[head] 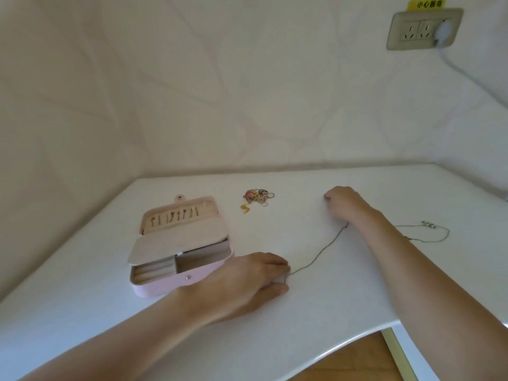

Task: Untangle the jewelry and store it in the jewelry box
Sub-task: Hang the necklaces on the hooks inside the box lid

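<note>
Head view: left hand point(247, 281) pinches one end of the thin chain point(316, 257) flat on the table point(330, 312); right hand point(343, 204), fisted, seems to pin the other end, likely stretching it straight. Jewelry box point(178, 248) open just beside the left hand, ready. Tangled pile point(258, 198) waits behind it.

A white table point(343, 303) with a glossy top is set into a corner, its far edge met by pale cream walls point(220, 92) faintly marked with a large leaf pattern. At about 1 o'clock on the wall a beige double socket plate point(417, 30) is mounted, with a white plug point(442, 30) inserted and a white cable point(456, 64) led down toward 3 o'clock. A yellow label point(426, 3) is fixed above it. Orange-brown wooden floor point(354, 364) is seen at 5 o'clock beyond the table's curved near edge. Soft, even light is cast throughout.
</note>
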`<state>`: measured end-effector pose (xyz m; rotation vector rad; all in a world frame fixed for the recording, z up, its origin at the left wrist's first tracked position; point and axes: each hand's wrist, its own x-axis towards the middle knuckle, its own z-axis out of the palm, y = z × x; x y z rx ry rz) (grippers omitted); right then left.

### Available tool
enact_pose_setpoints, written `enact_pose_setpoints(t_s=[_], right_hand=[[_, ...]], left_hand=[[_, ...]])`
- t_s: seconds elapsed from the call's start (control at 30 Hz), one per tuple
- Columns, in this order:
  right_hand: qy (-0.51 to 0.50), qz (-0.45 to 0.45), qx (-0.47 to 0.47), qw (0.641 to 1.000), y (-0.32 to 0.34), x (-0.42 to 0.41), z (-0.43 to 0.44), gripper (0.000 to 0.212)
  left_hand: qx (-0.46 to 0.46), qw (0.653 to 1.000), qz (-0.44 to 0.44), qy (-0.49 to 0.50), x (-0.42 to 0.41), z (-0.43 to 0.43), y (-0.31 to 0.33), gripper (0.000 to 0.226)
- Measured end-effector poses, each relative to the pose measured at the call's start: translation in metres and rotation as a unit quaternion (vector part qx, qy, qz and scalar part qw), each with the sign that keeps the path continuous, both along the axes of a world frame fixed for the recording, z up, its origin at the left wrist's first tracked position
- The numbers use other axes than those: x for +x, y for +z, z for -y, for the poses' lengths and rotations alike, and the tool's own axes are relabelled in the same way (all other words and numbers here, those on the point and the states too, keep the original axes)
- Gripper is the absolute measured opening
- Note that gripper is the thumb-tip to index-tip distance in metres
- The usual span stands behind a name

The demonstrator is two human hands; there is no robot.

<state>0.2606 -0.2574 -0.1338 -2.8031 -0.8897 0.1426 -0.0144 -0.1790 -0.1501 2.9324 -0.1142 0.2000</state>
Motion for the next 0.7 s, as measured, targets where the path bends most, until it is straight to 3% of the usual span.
enact_pose_setpoints(t_s=[0.1,0.3,0.47,0.57,0.63,0.7], right_hand=[[0.051,0.015,0.01,0.999,0.0,-0.01,0.011,0.041],[0.095,-0.053,0.097,0.989,-0.005,-0.042,0.037,0.057],[0.064,-0.104,0.217,0.968,-0.017,-0.056,0.066,0.058],[0.005,-0.072,0.31,0.948,-0.016,-0.065,0.084,0.059],[0.005,-0.037,0.315,0.948,-0.019,-0.072,0.095,0.058],[0.045,-0.02,0.264,0.963,-0.027,-0.083,0.102,0.054]], left_hand=[[-0.028,0.998,-0.046,0.036,-0.022,0.002,-0.012,0.069],[-0.017,0.988,-0.139,0.065,-0.067,0.007,0.004,0.055],[-0.011,0.981,-0.151,0.124,-0.097,0.002,0.0,0.058],[-0.018,0.975,-0.153,0.161,-0.112,0.001,-0.002,0.066],[-0.026,0.972,-0.143,0.186,-0.12,0.004,0.001,0.076],[-0.035,0.969,-0.136,0.205,-0.126,0.007,0.003,0.069]])
